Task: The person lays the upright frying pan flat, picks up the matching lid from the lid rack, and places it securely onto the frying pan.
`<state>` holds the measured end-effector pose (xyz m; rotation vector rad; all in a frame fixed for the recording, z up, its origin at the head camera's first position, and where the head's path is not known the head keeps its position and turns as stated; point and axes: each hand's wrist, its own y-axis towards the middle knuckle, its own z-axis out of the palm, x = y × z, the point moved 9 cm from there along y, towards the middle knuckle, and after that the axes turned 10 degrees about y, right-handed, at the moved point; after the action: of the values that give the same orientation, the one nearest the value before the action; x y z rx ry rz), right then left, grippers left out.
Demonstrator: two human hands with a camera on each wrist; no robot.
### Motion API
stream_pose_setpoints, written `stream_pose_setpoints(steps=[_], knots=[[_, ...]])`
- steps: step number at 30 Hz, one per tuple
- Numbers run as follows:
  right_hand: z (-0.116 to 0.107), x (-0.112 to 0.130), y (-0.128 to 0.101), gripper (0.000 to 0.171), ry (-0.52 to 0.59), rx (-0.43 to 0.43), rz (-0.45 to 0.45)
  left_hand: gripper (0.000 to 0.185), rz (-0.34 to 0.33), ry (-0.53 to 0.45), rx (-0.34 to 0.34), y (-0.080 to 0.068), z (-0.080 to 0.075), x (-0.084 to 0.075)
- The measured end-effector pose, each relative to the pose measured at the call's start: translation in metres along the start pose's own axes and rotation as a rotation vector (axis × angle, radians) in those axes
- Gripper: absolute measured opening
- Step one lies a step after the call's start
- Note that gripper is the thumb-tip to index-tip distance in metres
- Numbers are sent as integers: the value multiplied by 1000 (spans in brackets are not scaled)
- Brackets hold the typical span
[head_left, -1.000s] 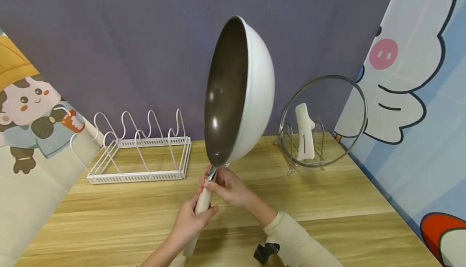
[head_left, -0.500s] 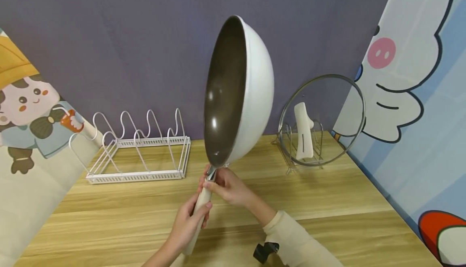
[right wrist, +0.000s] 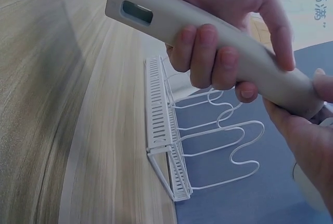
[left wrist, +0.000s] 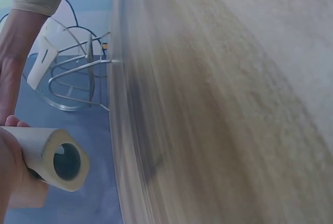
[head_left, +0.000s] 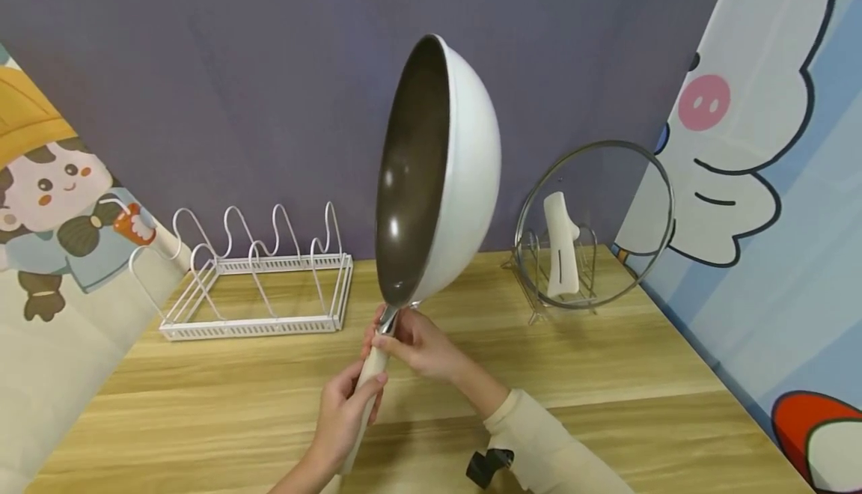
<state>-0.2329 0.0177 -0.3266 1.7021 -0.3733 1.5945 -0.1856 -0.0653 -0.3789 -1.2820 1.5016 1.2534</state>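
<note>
Left hand (head_left: 343,415) regripped lower; I log wok (head_left: 438,172) upright, handle (head_left: 369,374) pointing down, both fists around it, right hand (head_left: 417,344) nearer the bowl.

The pan (head_left: 438,172) in the middle is showing white outside and dark brown inside, with a cream handle (head_left: 367,385). The rack (head_left: 256,277) at left is looking white. The table (head_left: 606,374) is showing light wood stripes. The wall (head_left: 236,67) is looking purple.

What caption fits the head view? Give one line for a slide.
Both hands, left and right, grip the handle of a white wok raised above the wooden table.
</note>
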Motion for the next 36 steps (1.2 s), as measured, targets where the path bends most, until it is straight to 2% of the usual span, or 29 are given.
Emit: stream_pose_setpoints(steps=[7, 14, 17, 21, 24, 27, 29, 33, 36], knots=[[-2, 7, 1, 22, -77, 19, -21, 15, 24, -17, -27, 2, -6, -6], [-8, 2, -3, 32, -57, 15, 43, 12, 33, -19, -2, 2, -8, -8], [-13, 0, -5, 32, -134, -5, 61, 14, 38, -32, 23, 1, -6, -7], [-25, -3, -13, 34, -252, 2, 135, 18, 22, -40, 42, 2, -5, -5], [-42, -5, -22, 34, -312, 40, 233, 19, 14, -26, 27, 1, -10, -2], [-71, 6, -32, 32, -345, 59, 310, 16, 26, -12, -1, -1, -18, -2], [-94, 21, -37, 31, -346, 13, 341, 14, 43, -7, -14, -2, -22, -3], [-135, 62, -40, 28, -350, -124, 333, 13, 72, 0, -19, -1, -27, -10], [-152, 95, -39, 31, -365, -201, 315, 12, 87, -6, -10, -1, -29, -13]])
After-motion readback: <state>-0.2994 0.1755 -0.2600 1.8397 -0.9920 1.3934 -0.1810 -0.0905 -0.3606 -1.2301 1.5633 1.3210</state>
